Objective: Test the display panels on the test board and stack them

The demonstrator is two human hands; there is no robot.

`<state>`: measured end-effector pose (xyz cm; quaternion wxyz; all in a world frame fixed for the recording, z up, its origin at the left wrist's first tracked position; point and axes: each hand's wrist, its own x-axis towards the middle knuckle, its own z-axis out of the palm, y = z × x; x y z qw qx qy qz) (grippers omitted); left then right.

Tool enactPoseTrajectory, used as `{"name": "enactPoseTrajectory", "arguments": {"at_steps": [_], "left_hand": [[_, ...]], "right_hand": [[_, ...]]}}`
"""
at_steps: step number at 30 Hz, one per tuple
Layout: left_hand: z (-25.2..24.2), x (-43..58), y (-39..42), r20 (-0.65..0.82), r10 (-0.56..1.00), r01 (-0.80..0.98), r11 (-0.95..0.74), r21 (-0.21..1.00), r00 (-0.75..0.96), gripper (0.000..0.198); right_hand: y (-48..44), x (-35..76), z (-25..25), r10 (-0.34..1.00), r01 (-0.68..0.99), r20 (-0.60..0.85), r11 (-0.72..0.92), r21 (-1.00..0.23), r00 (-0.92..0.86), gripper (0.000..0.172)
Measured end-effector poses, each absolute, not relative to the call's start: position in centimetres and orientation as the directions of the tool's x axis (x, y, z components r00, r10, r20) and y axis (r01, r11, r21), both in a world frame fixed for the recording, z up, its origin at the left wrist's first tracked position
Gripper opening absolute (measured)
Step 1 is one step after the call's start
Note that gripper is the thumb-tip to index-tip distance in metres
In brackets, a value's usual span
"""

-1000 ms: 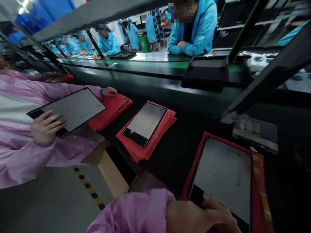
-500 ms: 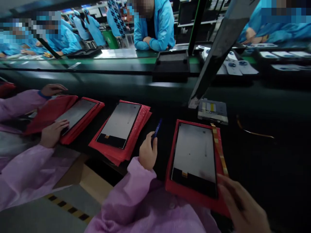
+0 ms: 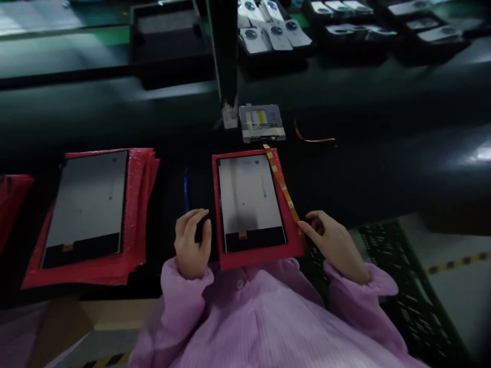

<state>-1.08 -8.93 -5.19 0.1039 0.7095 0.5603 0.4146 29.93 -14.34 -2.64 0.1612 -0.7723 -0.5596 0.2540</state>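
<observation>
In front of me lies a flat display panel (image 3: 251,197), grey-white with a black lower band, on a red padded sleeve (image 3: 261,258). My left hand (image 3: 193,244) is beside the panel's left edge, thumb and fingers apart and nothing between them. A blue pen (image 3: 186,190) lies just beyond its knuckles. My right hand (image 3: 337,245) is at the sleeve's lower right corner, fingers curled and thumb on the lower end of an orange-gold ribbon cable (image 3: 282,184). The cable runs up the panel's right side to a small grey device (image 3: 263,122) with a yellow strip.
Left of me another panel (image 3: 90,199) lies on stacked red sleeves (image 3: 141,204). A loose orange cable strip (image 3: 314,140) is right of the device. A post (image 3: 224,61) stands behind it. Beyond are a black tray (image 3: 169,41) and trays of white parts with round lenses (image 3: 276,33).
My view has turned down and to the right, so the people opposite are out of sight. My right hand's thumb is now on the ribbon cable's end; its fingers are more curled.
</observation>
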Motion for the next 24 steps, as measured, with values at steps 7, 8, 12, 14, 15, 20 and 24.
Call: {"name": "enactPoseTrajectory", "arguments": {"at_steps": [7, 8, 12, 14, 15, 20, 24], "left_hand": [[-5.7, 0.3, -10.3, 0.42, 0.843, 0.666, -0.528, 0.527, 0.336, 0.025], [-5.8, 0.2, -10.3, 0.42, 0.838, 0.664, -0.537, 0.521, 0.349, 0.026], [-5.8, 0.2, -10.1, 0.416, 0.843, 0.668, -0.528, 0.524, 0.34, 0.026], [-5.8, 0.2, -10.1, 0.416, 0.847, 0.665, -0.522, 0.534, 0.331, 0.026], [-5.7, 0.2, -10.1, 0.415, 0.848, 0.663, -0.521, 0.538, 0.329, 0.025], [-5.6, 0.3, -10.0, 0.416, 0.84, 0.667, -0.533, 0.52, 0.347, 0.024], [-5.6, 0.3, -10.1, 0.426, 0.822, 0.679, -0.559, 0.476, 0.378, 0.025]], "right_hand": [[-13.1, 29.1, -2.2, 0.956, 0.743, -0.282, -0.248, -0.622, 0.083, 0.03], [-12.9, 29.3, -1.9, 0.954, 0.731, -0.282, -0.262, -0.63, 0.1, 0.033], [-11.1, 30.0, -0.1, 0.964, 0.616, -0.249, -0.254, -0.746, 0.095, 0.042], [-9.3, 29.7, 0.9, 0.952, 0.428, -0.303, -0.254, -0.867, -0.048, 0.041], [-8.2, 29.3, 1.3, 0.934, 0.315, -0.33, -0.275, -0.908, -0.139, 0.039], [-2.1, 25.6, 1.0, 0.836, 0.035, -0.348, -0.369, -0.929, -0.424, 0.037], [0.8, 22.9, -0.8, 0.779, 0.065, -0.348, -0.371, -0.926, -0.522, 0.034]]}}
